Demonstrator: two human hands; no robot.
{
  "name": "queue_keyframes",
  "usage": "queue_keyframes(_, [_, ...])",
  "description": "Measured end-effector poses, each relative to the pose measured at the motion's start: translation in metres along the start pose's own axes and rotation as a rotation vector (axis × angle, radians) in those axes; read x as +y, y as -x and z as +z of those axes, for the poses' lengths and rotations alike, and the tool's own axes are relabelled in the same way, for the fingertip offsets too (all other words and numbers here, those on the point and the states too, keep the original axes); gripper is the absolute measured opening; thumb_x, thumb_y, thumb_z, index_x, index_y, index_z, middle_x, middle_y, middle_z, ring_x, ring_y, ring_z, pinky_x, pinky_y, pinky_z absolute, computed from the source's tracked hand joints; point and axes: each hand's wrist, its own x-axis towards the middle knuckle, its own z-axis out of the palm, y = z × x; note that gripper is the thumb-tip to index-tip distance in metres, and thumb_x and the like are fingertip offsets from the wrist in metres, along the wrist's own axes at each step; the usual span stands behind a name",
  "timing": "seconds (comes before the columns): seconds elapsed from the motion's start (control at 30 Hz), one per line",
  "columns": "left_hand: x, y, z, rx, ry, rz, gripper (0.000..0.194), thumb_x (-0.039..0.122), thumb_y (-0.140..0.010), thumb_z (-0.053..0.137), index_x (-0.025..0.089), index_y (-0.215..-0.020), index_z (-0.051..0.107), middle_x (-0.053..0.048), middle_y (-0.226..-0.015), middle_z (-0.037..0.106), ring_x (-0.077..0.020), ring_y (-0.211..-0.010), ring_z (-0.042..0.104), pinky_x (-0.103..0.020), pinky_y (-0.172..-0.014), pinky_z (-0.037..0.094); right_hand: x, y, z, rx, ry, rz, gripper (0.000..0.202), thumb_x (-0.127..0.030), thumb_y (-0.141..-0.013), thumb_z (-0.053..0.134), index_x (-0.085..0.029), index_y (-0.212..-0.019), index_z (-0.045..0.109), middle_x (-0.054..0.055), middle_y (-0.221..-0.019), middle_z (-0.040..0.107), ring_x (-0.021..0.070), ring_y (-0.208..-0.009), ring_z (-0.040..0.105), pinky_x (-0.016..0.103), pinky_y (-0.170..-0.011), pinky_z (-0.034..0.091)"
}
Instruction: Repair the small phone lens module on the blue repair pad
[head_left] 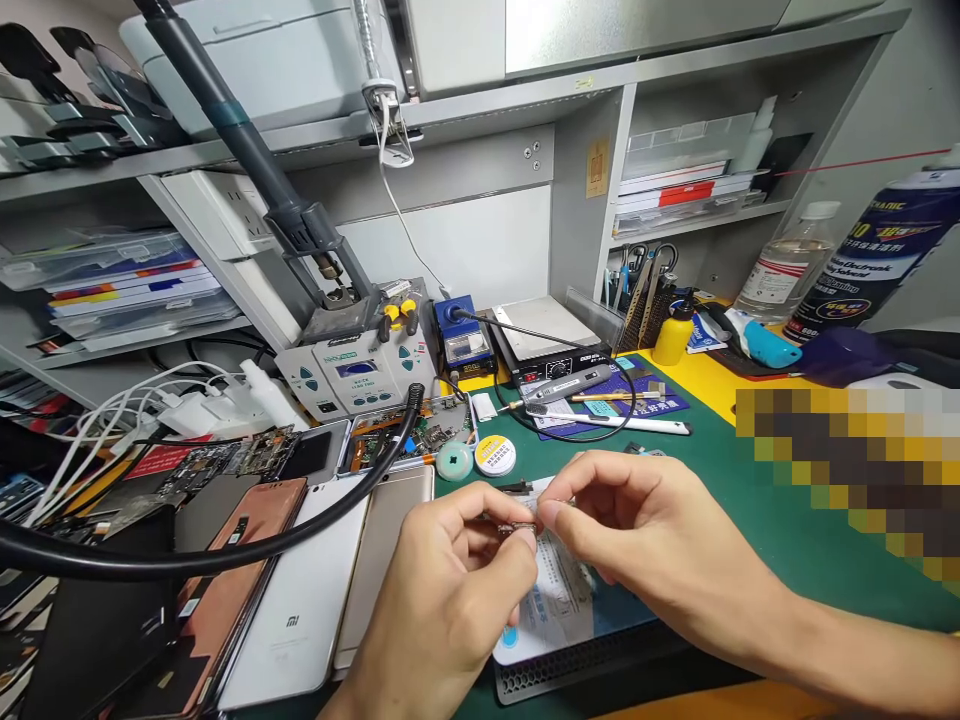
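Note:
My left hand (457, 590) is closed, with thumb and index finger pinching a small, dark metallic part (516, 528). Its kind is too small to make out. Close beside it, my right hand (652, 530) has thumb and index finger pressed together at the part's right end; whatever lies between those fingertips is hidden. Both hands are above a white and blue printed sheet (540, 625), which lies on a black perforated stand (555, 680). Just beyond the fingers, a small dark piece (516, 488) rests at the sheet's far edge.
Phones, among them a white phone (292, 590), and circuit boards crowd the left. A black hose (225, 565) arcs over them. Behind stand a hot-air station (356, 370) and a hot plate (555, 330). A soldering iron (570, 385) and brush lie on the green mat (750, 520). Bottles stand right.

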Motion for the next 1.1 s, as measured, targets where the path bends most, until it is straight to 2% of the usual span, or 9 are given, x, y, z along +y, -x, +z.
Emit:
queue_keyframes(0.2, [0.000,0.000,0.000,-0.031,-0.058,0.018,0.016,0.032,-0.082,0.060,0.016,-0.080,0.060,0.004,-0.050,0.054,-0.0077,-0.044,0.044,-0.018,-0.043,0.033,-0.004,0.001,0.001,-0.009,0.057,-0.042,0.015,-0.029,-0.083,0.066,-0.015,-0.079,0.071,0.002,-0.066,0.062,0.0106,-0.054,0.046,0.021,-0.047,0.035])
queue_keyframes(0.47, [-0.001,-0.001,-0.005,-0.090,-0.111,0.016,0.015,0.028,-0.082,0.058,0.016,-0.076,0.063,0.005,-0.050,0.052,-0.0067,-0.043,0.044,-0.018,-0.043,0.033,-0.005,-0.001,0.002,-0.070,0.065,-0.019,0.012,-0.026,-0.083,0.068,-0.014,-0.080,0.070,-0.002,-0.057,0.056,0.0076,-0.049,0.044,0.018,-0.043,0.033])
queue_keyframes(0.53, [-0.001,-0.001,-0.007,-0.086,-0.093,0.015,0.014,0.029,-0.083,0.058,0.016,-0.079,0.064,0.005,-0.051,0.053,-0.0064,-0.043,0.043,-0.019,-0.042,0.033,-0.005,-0.002,-0.001,-0.101,-0.001,0.003,0.014,-0.028,-0.083,0.070,-0.016,-0.092,0.069,-0.002,-0.067,0.060,0.0066,-0.050,0.046,0.017,-0.044,0.036])
queue_keyframes(0.63, [-0.001,-0.001,-0.011,-0.052,-0.069,0.009,0.015,0.030,-0.083,0.060,0.017,-0.088,0.063,0.006,-0.055,0.054,-0.0060,-0.044,0.043,-0.018,-0.041,0.031,-0.008,-0.003,-0.006,-0.156,-0.140,0.054,0.036,-0.031,-0.081,0.075,-0.020,-0.113,0.062,0.001,-0.095,0.065,0.0055,-0.054,0.053,0.017,-0.047,0.044])
queue_keyframes(0.7, [-0.001,-0.001,-0.012,-0.034,-0.060,0.019,0.016,0.029,-0.082,0.062,0.017,-0.093,0.062,0.005,-0.062,0.056,-0.0055,-0.046,0.044,-0.018,-0.042,0.031,-0.010,-0.004,-0.010,-0.189,-0.185,0.102,0.039,-0.032,-0.081,0.076,-0.020,-0.115,0.060,0.003,-0.104,0.064,0.0043,-0.053,0.055,0.016,-0.045,0.043])
queue_keyframes(0.73, [-0.001,-0.001,-0.012,-0.031,-0.051,0.029,0.017,0.027,-0.081,0.063,0.018,-0.095,0.061,0.004,-0.067,0.057,-0.0054,-0.049,0.045,-0.018,-0.044,0.033,-0.011,-0.004,-0.011,-0.215,-0.192,0.127,0.037,-0.032,-0.081,0.075,-0.019,-0.113,0.061,0.003,-0.102,0.065,0.0038,-0.051,0.055,0.015,-0.043,0.041])
queue_keyframes(0.8, [-0.003,-0.002,-0.011,-0.031,-0.028,0.052,0.022,0.023,-0.077,0.065,0.018,-0.097,0.058,0.002,-0.075,0.059,-0.0066,-0.056,0.049,-0.018,-0.050,0.038,-0.012,-0.005,-0.013,-0.290,-0.174,0.169,0.030,-0.030,-0.083,0.073,-0.017,-0.108,0.063,0.000,-0.084,0.066,0.0034,-0.047,0.053,0.012,-0.040,0.036])
queue_keyframes(0.9, [-0.005,-0.004,-0.008,-0.026,-0.003,0.057,0.030,0.022,-0.071,0.067,0.018,-0.098,0.053,0.002,-0.076,0.059,-0.0097,-0.064,0.052,-0.019,-0.055,0.042,-0.011,-0.006,-0.013,-0.382,-0.131,0.196,0.021,-0.027,-0.085,0.071,-0.014,-0.101,0.066,-0.006,-0.055,0.055,0.0040,-0.044,0.049,0.011,-0.039,0.032])
queue_keyframes(1.1, [-0.008,-0.005,-0.007,-0.038,0.003,0.049,0.041,0.021,-0.072,0.067,0.018,-0.108,0.047,0.004,-0.073,0.058,-0.0086,-0.059,0.050,-0.018,-0.051,0.040,-0.006,-0.007,-0.010,-0.360,-0.084,0.199,0.016,-0.029,-0.086,0.069,-0.013,-0.087,0.066,-0.006,-0.050,0.054,0.0033,-0.040,0.043,0.012,-0.037,0.030])
